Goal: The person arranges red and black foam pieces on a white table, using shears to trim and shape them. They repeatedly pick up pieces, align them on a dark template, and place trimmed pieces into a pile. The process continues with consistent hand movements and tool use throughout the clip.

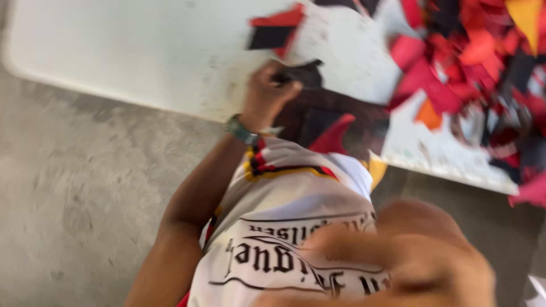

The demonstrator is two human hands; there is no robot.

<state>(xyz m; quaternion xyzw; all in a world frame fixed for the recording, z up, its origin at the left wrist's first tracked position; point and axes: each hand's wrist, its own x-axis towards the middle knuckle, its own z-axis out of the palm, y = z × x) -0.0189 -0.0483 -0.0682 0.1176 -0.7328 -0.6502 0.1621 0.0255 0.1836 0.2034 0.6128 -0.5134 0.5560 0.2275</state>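
- Left hand has its grip closed on a dark cloth at the counter edge.
- Right hand is near the lens, blurred; its grip cannot be told.
- Cloth hangs off the counter edge, above a white printed shirt.
- Red, black and orange scraps are heaped further right on the counter.

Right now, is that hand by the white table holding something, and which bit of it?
The left hand grips a piece of dark cloth at its edge on the white table. The blurred right hand seems to hold nothing, though that cannot be told.
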